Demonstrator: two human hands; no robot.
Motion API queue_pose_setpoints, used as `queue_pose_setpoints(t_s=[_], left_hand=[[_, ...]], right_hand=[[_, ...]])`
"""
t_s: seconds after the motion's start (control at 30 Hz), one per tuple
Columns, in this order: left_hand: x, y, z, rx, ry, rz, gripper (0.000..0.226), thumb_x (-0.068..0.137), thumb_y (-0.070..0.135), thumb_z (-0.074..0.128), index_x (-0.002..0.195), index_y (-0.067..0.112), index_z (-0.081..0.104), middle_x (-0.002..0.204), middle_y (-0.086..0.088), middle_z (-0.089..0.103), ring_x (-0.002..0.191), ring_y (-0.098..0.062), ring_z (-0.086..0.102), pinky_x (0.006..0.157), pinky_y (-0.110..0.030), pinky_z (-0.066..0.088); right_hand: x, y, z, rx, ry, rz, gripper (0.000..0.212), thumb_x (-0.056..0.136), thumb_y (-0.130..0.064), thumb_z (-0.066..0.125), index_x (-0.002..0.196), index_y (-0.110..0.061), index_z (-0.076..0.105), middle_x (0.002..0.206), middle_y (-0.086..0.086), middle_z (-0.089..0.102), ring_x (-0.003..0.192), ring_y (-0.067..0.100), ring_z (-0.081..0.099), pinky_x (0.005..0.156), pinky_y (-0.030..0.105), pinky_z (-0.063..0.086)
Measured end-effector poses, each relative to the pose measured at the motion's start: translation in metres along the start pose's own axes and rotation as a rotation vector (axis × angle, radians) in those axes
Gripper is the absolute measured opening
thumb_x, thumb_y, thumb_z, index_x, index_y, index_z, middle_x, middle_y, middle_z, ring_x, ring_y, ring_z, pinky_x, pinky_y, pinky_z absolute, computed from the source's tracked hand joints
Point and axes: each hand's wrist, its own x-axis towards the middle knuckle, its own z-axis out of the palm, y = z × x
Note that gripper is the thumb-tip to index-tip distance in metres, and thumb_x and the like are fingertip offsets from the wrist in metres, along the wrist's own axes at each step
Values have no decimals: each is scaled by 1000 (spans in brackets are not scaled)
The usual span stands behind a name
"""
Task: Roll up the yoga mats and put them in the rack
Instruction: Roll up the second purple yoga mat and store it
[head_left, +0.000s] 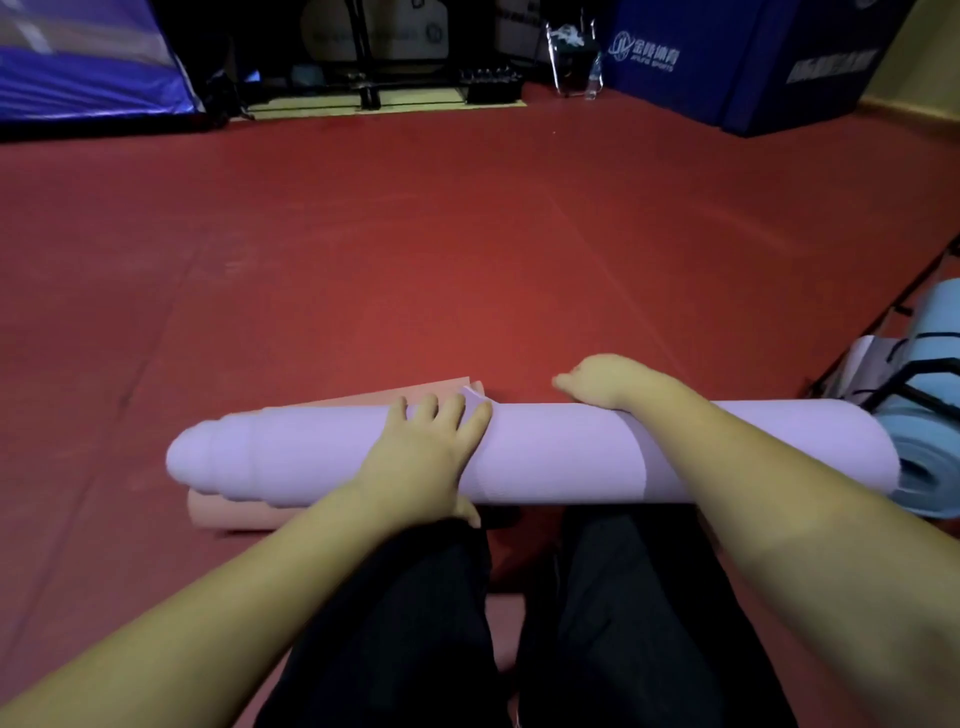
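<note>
Head view, the only one. Lilac yoga mat (561, 457), rolled into a long tube, lies crosswise on the red floor (467, 234) just ahead of the person's knees, dark trousers (623, 597) at 6 o'clock. Its left end is rolled unevenly, the layers stepping out like a telescope. A pink mat (234, 512) lies under it at 8 o'clock, with a strip of pink showing again behind the roll near 11 o'clock of the left hand. Left hand (426, 457) lies on top of the tube, fingers spread and fairly straight over the loose edge, thumb tucked down the near side; pressing, not wrapped round. Right hand (602, 387) rests on the far upper side of the roll, fingers bent over the top toward the floor; whether they grip the mat or only push it cannot be told. At 3 o'clock, touching the roll's right end, a rolled blue mat (930, 467) sits by a black wire rack (893, 384) holding another blue roll. Far off at 12 o'clock: blue crash pads (727, 62) and dark equipment.
</note>
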Motion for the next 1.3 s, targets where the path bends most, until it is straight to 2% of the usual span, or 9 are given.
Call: queue_pose_setpoints(t_s=[0.07,0.2,0.37,0.47,0.67,0.73,0.87,1.13,1.3], left_hand=[[7,-8,-3,-43,-16,10,120,61,78,66,153,20,15,145,-6,37,125,-31,41,104,-50,36],[26,-26,-13,-208,-126,38,117,62,76,71,154,24,22,148,-1,39,129,-27,43,100,-43,40],[55,-47,-18,-422,-315,33,110,52,74,78,144,34,36,132,5,50,121,-21,49,98,-39,43],[59,-49,-12,-430,-319,27,103,50,80,70,138,37,39,126,9,52,116,-19,49,96,-42,45],[21,-17,21,9,232,97,113,55,83,60,143,15,40,135,-13,51,109,-38,51,89,-54,47],[20,-9,25,73,224,44,120,49,79,70,144,16,32,137,-20,51,108,-44,54,89,-59,46],[23,-10,6,88,175,13,107,64,72,66,145,22,17,133,-14,48,106,-36,50,90,-50,42],[4,-25,-72,-64,-64,87,109,56,85,62,145,37,23,128,5,55,113,-26,55,84,-40,50],[2,-17,-63,-248,-284,118,98,55,78,73,136,40,33,121,8,60,107,-23,59,75,-33,38]], right_hand=[[-2,3,0,12,184,-4,53,103,-46,29,107,-12,69,119,15,66,110,31,59,87,37,43],[-29,11,10,36,276,-64,51,99,-60,30,90,-22,63,100,10,67,102,32,60,77,36,43],[-45,11,37,-135,418,-23,64,94,-70,22,113,-22,61,113,7,65,107,31,59,83,40,41],[-39,8,30,-74,387,43,69,93,-72,20,112,-23,64,113,6,66,108,29,59,80,38,39],[-33,13,17,-25,326,46,72,92,-73,21,119,-23,66,118,5,67,110,29,59,79,38,42],[-34,11,13,-31,321,44,72,93,-72,21,117,-23,67,118,6,67,110,29,60,81,38,44],[-38,8,5,-30,303,38,72,94,-71,20,116,-22,68,120,6,67,111,30,59,83,39,43],[-62,4,-33,116,16,42,70,97,-64,32,138,-12,54,151,11,44,135,28,44,105,37,32],[-55,1,-7,123,-151,39,64,99,-59,37,139,-13,54,150,11,46,134,26,45,106,33,32]])
